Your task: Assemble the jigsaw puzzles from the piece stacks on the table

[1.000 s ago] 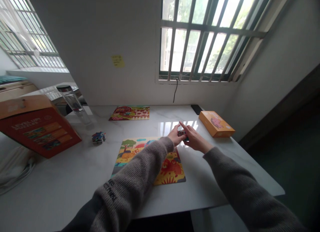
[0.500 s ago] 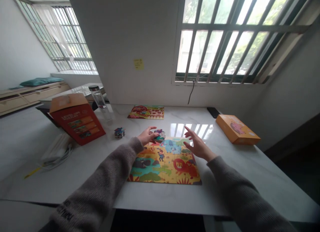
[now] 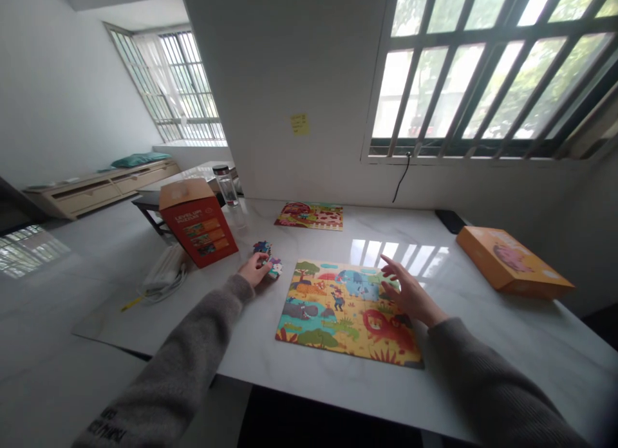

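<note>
A finished animal puzzle [image 3: 345, 309] lies flat on the white marble table [image 3: 483, 326] in front of me. My left hand [image 3: 255, 269] reaches left of it, fingers closed round a small stack of puzzle pieces [image 3: 274, 266] that touches the table. A second small heap of pieces [image 3: 262, 247] sits just behind that hand. My right hand [image 3: 408, 292] hovers over the puzzle's right edge with fingers spread, holding nothing.
A red-orange puzzle box [image 3: 197, 223] stands at the left with a clear bottle [image 3: 226, 185] behind it. A farm puzzle [image 3: 309, 215] lies near the wall. An orange box [image 3: 512, 261] and a dark phone [image 3: 450, 221] sit at the right. White cable [image 3: 164, 277] lies left.
My left hand carried the pieces from the puzzle's top edge to the table left of it. My right hand let go and opened. The view swung left.
</note>
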Demonstrator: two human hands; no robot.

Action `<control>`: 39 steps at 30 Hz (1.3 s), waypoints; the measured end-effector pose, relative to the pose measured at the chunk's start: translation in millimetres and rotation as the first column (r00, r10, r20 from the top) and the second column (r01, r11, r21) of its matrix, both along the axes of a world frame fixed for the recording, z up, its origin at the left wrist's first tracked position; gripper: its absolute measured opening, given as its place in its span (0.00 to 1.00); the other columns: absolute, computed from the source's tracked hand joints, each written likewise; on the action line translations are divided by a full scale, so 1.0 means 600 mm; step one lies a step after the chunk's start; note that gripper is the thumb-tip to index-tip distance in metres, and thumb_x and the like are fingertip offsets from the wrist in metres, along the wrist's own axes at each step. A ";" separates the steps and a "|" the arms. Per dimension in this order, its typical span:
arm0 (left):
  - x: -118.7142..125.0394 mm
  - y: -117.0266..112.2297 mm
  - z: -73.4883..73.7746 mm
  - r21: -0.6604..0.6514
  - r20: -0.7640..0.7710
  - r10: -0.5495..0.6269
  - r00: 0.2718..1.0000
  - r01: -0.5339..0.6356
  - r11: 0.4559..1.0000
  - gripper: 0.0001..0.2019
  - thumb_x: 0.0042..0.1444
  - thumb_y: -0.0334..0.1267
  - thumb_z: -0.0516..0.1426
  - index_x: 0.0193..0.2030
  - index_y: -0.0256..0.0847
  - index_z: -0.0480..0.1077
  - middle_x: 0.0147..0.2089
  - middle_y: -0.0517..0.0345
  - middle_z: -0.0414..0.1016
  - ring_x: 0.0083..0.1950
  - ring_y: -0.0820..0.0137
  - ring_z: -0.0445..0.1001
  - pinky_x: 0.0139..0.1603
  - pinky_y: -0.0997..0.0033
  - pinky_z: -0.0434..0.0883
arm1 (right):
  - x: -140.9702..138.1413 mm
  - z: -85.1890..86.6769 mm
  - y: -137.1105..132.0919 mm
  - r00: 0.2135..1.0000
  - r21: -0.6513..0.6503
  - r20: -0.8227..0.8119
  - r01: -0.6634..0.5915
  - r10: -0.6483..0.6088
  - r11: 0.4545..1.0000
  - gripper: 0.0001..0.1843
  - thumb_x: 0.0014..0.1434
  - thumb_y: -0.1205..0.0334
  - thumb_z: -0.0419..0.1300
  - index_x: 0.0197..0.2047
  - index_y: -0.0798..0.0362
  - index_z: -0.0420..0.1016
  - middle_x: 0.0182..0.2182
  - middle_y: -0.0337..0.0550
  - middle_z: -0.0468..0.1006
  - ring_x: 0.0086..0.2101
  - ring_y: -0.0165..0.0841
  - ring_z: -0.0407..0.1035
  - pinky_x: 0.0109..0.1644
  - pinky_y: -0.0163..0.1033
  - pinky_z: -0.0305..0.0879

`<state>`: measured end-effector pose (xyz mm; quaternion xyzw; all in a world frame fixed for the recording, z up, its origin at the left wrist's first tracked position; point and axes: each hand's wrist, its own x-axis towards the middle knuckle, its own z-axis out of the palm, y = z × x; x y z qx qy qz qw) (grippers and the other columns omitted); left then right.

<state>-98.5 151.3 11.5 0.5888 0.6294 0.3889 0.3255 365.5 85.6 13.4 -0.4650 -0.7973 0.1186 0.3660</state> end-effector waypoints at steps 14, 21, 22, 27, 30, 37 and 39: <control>0.005 -0.034 0.029 0.247 -0.564 0.055 0.824 0.105 0.963 0.23 0.60 0.50 0.54 0.60 0.46 0.70 0.51 0.52 0.71 0.51 0.60 0.72 0.58 0.60 0.68 | 0.006 -0.004 -0.007 0.999 -0.024 -0.046 0.015 -0.016 1.000 0.33 0.67 0.57 0.53 0.73 0.44 0.51 0.46 0.50 0.72 0.37 0.38 0.73 0.43 0.50 0.77; 0.045 -0.022 0.042 0.029 -0.714 -0.156 0.683 0.250 0.968 0.28 0.47 0.46 0.65 0.58 0.50 0.73 0.59 0.47 0.63 0.55 0.49 0.71 0.62 0.47 0.66 | 0.007 0.000 -0.013 0.997 -0.029 -0.049 0.051 -0.053 0.998 0.32 0.67 0.55 0.52 0.73 0.44 0.51 0.47 0.50 0.72 0.37 0.37 0.73 0.42 0.48 0.76; 0.047 -0.015 0.045 -0.018 -0.726 -0.191 0.660 0.260 0.965 0.26 0.47 0.44 0.65 0.56 0.49 0.75 0.58 0.47 0.64 0.53 0.51 0.72 0.62 0.49 0.66 | 0.007 0.000 -0.014 0.997 -0.026 -0.050 0.053 -0.054 0.998 0.32 0.68 0.55 0.52 0.73 0.45 0.51 0.47 0.50 0.72 0.37 0.37 0.73 0.42 0.48 0.76; 0.050 0.011 0.067 -0.228 -0.808 -0.354 0.471 0.304 0.925 0.18 0.51 0.37 0.63 0.50 0.47 0.76 0.54 0.52 0.66 0.51 0.61 0.74 0.61 0.63 0.68 | 0.012 0.001 -0.014 0.997 0.009 -0.054 0.060 -0.059 0.998 0.32 0.67 0.55 0.53 0.72 0.45 0.53 0.47 0.49 0.73 0.36 0.35 0.73 0.43 0.47 0.76; 0.044 0.013 0.076 -0.254 -0.806 -0.385 0.449 0.325 0.911 0.16 0.52 0.37 0.62 0.49 0.45 0.76 0.52 0.52 0.68 0.50 0.62 0.74 0.59 0.66 0.69 | 0.014 0.003 -0.013 0.997 0.015 -0.051 0.054 -0.054 0.998 0.32 0.67 0.56 0.53 0.72 0.45 0.53 0.46 0.49 0.73 0.36 0.35 0.73 0.43 0.46 0.76; 0.038 -0.008 0.081 -0.198 -0.832 -0.320 0.453 0.295 0.935 0.28 0.51 0.41 0.64 0.60 0.47 0.70 0.58 0.48 0.67 0.58 0.54 0.69 0.63 0.57 0.66 | 0.013 0.006 -0.015 0.997 -0.004 -0.042 0.060 -0.060 0.998 0.32 0.67 0.56 0.53 0.72 0.45 0.53 0.46 0.49 0.73 0.36 0.35 0.73 0.42 0.45 0.76; 0.044 -0.025 0.083 -0.097 -0.865 -0.228 0.448 0.296 0.950 0.31 0.51 0.44 0.64 0.63 0.47 0.67 0.62 0.45 0.64 0.63 0.48 0.64 0.62 0.49 0.66 | 0.015 0.006 -0.016 0.997 -0.002 -0.041 0.064 -0.064 0.998 0.32 0.67 0.56 0.53 0.72 0.45 0.53 0.47 0.49 0.73 0.36 0.35 0.73 0.43 0.46 0.76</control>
